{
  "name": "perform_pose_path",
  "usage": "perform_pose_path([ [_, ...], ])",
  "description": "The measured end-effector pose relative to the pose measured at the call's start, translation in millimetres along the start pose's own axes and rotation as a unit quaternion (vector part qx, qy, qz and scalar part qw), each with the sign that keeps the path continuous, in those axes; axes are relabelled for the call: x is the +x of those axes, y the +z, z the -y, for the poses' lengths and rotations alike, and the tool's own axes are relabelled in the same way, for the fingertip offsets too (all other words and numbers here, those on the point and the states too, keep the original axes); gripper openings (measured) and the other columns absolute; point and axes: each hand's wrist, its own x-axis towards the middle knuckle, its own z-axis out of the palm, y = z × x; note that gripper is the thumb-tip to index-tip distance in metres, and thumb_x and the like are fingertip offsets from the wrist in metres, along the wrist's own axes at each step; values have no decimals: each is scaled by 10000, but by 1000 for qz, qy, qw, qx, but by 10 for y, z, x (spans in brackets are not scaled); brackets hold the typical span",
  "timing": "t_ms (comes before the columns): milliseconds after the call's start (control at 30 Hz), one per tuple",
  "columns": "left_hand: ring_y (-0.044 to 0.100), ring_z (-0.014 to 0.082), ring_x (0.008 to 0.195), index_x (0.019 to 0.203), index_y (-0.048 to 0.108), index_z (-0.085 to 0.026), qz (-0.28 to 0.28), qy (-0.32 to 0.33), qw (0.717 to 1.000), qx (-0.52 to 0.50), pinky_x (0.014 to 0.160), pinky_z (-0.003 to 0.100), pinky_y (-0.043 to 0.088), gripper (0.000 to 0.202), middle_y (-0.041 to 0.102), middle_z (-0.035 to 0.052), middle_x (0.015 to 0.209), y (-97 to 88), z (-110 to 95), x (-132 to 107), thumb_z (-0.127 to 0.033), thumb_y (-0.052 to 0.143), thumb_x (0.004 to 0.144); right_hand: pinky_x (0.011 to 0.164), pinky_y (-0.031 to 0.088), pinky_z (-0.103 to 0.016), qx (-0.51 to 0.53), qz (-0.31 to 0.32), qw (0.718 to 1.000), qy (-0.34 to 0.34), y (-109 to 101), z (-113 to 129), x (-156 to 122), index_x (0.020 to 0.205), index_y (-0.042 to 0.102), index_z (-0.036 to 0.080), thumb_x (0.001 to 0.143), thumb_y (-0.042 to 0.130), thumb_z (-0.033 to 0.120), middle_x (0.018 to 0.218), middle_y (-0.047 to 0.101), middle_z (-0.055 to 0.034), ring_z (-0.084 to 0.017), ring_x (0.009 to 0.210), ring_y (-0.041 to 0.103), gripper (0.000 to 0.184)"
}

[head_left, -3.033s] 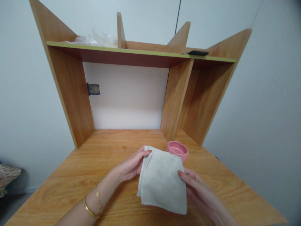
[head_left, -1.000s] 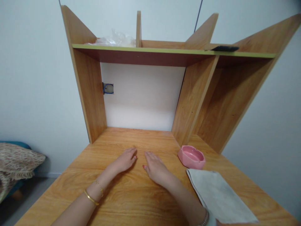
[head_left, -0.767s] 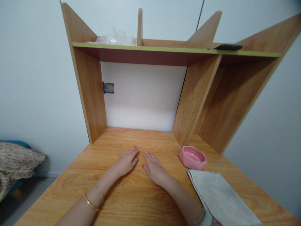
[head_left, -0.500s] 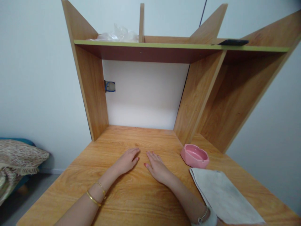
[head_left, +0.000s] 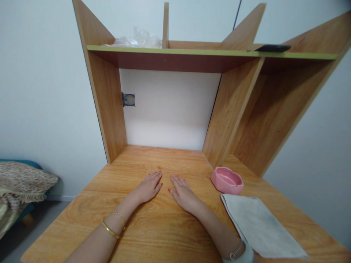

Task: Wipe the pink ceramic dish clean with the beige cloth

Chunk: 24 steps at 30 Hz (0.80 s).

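Note:
My left hand [head_left: 148, 187] lies palm down on the wooden desk [head_left: 164, 230], fingers stretched out and thumb apart, holding nothing. Beside it, a small gap away, my right hand [head_left: 182, 193] rests flat the same way, also with nothing in it. To the right of my right hand sits a pink ashtray [head_left: 227, 181] with notches in its rim; no contents show in it. A folded pale grey cloth [head_left: 263, 226] lies in front of the ashtray, close to my right forearm.
A wooden shelf unit [head_left: 108, 106] rises at the desk's back. Its upper board holds a clear plastic bag [head_left: 138, 39] and a flat black object [head_left: 272, 48]. An uncovered wall box [head_left: 128, 100] shows at the back left. A patterned throw [head_left: 24, 180] drapes over blue furniture at far left.
My left hand has settled slightly, its fingers now flatter on the desk. The right hand, ashtray and cloth stay where they were; the view has shifted very slightly.

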Motion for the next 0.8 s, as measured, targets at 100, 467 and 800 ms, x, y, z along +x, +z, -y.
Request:
perform_pose_path([
  [100,240,192,1285,1309,324,-73,2,-1,1000,0,1064,325,163,555,292,125,1384,13,10,-1,-385,256,856,1058,107,-402,-3,5,1000,3,-4,7,-3,1352,252,67,864,270,382,1422,226,-109,-242,1310,142,581],
  [467,248,206,1282,1302,334,-98,-6,5,1000,-9,1056,364,176,541,293,131,1380,44,36,13,-393,254,856,1053,88,-445,-9,7,1000,7,-23,22,-24,1363,228,97,864,262,390,1427,212,-94,-241,1310,143,580],
  [800,250,210,1281,1321,293,-81,-3,0,1000,-12,1059,371,174,550,283,138,1384,19,5,-4,-372,273,854,1053,82,-445,-15,12,1000,7,-23,30,-22,1360,229,84,866,262,385,1423,223,-104,-245,1307,151,580],
])
